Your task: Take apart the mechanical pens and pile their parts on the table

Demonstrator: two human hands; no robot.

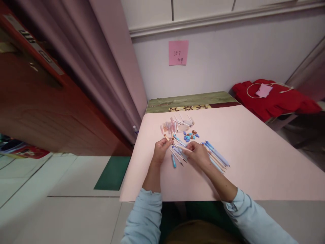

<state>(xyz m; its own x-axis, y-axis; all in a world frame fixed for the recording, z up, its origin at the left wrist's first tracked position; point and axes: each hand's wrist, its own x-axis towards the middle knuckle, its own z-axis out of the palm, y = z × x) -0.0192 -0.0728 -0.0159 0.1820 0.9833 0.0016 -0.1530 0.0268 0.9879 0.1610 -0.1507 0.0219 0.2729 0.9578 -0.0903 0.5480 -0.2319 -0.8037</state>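
Note:
Above the pink tabletop, my right hand is closed around a pale pen barrel that points left. Its far end reaches the fingertips of my left hand, which is pinched closed. A small piece may be between those fingertips, but I cannot make it out. Just beyond them are tan-and-orange pen parts. Between and below my hands lie several slim white refills with dark tips and a blue cap or barrel piece. A row of blue and cream pens rests beside my right wrist.
Behind my hands are small blue and brown pieces, a row of pinkish clear tubes and more white sticks. A pink note is on the wall. Red cloth lies at the right, past the table edge.

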